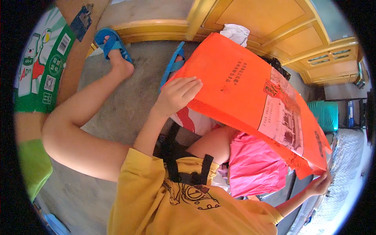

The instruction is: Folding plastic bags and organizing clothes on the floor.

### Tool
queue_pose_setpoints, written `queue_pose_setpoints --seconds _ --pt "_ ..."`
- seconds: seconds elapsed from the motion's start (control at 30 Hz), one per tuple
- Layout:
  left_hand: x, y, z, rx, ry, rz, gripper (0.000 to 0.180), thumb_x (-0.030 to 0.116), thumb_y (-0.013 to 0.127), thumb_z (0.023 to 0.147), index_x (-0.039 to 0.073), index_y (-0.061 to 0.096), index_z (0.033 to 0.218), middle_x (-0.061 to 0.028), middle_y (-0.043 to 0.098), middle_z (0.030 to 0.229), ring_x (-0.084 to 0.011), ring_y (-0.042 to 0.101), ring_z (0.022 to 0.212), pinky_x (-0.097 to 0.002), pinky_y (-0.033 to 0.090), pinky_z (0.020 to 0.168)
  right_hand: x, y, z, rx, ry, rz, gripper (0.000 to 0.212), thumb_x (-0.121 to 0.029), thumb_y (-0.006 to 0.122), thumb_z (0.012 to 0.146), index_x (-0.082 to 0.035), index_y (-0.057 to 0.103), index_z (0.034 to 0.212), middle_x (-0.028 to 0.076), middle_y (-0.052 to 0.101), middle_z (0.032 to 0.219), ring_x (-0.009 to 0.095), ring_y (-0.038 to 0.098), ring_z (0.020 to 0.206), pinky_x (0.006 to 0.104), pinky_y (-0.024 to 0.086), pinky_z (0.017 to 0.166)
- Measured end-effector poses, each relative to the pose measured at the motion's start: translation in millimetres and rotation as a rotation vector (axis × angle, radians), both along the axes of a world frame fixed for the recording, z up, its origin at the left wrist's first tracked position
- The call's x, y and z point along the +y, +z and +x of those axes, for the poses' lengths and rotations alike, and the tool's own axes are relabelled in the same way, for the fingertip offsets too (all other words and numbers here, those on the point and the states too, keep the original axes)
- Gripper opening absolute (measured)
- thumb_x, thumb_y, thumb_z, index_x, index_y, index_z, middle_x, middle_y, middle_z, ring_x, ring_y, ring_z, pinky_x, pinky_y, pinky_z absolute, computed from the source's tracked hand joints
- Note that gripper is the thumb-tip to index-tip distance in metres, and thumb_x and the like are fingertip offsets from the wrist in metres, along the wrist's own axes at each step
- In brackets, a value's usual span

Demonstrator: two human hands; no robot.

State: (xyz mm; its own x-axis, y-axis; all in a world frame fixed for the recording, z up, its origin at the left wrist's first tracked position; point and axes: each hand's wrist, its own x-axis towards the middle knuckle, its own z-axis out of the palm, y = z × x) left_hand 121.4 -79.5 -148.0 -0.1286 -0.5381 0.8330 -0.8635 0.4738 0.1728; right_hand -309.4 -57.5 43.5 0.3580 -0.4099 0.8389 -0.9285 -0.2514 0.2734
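**Bag slants from far left to near right, a hand at each end**

The red bag [223, 74] is held in the air over the person's right thigh [213, 143] and a pink cloth [256, 166], its printed face tilted upward. Its long axis runs from far left to near right, and the two hands take hold toward opposite ends of it.

The left hand [178, 94] is at the left end, on the near edge. Its fingers lie close together and bent over that edge, closed on the bag; the thumb is hidden. From there, most of the bag lies to the right and slopes toward the body.

The right hand [320, 183] is out at the near right corner, with the bag reaching away ahead of it and to the left. Its fingers look closed on that corner, though they are small in view and how firmly they pinch I cannot tell.

Neither hand is nearer: both touch the bag. Beyond its far edge are a white bundle [235, 33] and the yellow cabinet [250, 17].
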Motion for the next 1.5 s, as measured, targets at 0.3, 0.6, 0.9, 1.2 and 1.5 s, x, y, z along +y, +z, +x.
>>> queue_pose_setpoints --seconds 0.3,0.6,0.9,1.2,1.5 --pt "13 -13 25 0.008 0.084 0.114 0.026 0.008 0.045 0.061 0.002 0.050 0.086 -0.0071 0.052 0.088 -0.0198 0.051 0.080 -0.0279 0.042 0.066 -22 -3 -25 -0.133 -0.060 -0.026 0.018 -0.016 0.045 0.076 0.000 0.054 0.079 0.007 0.055 0.071 0.014 0.052 0.061 0.0238 0.042 0.055" --pt "7 -14 30 0.358 -0.062 0.577 0.037 -0.002 0.036 0.064 0.003 0.044 0.100 -0.0126 0.045 0.100 -0.0237 0.043 0.094 -0.0305 0.033 0.081 -43 -2 -22 -0.224 -0.167 0.097 0.019 -0.021 0.046 0.075 -0.005 0.055 0.078 0.007 0.055 0.069 0.012 0.050 0.060 0.0251 0.041 0.055" --pt "13 64 -67 0.104 -0.303 0.161 0.046 0.012 0.057 0.058 0.005 0.042 0.101 -0.0113 0.038 0.107 -0.0276 0.036 0.099 -0.0399 0.029 0.081 -70 39 75 -0.266 0.052 0.294 0.010 -0.011 0.052 0.069 -0.001 0.053 0.070 0.010 0.052 0.060 0.016 0.051 0.052 0.0229 0.040 0.051" --pt "-62 68 -115 -0.035 -0.215 -0.023 0.019 0.010 0.045 0.069 0.008 0.050 0.087 -0.0054 0.050 0.086 -0.0196 0.050 0.076 -0.0288 0.041 0.061 -93 75 102 -0.087 0.210 0.341 0.018 -0.019 0.049 0.070 -0.002 0.053 0.070 0.014 0.050 0.057 0.026 0.051 0.052 0.0284 0.040 0.049" --pt "-67 116 -83 0.230 -0.648 0.256 0.009 0.009 0.049 0.069 0.001 0.048 0.073 -0.0121 0.048 0.060 -0.0241 0.048 0.053 -0.0293 0.038 0.047 -176 89 83 -0.011 0.208 0.490 0.021 -0.022 0.047 0.072 -0.001 0.052 0.073 0.014 0.050 0.059 0.024 0.049 0.052 0.0279 0.039 0.050"
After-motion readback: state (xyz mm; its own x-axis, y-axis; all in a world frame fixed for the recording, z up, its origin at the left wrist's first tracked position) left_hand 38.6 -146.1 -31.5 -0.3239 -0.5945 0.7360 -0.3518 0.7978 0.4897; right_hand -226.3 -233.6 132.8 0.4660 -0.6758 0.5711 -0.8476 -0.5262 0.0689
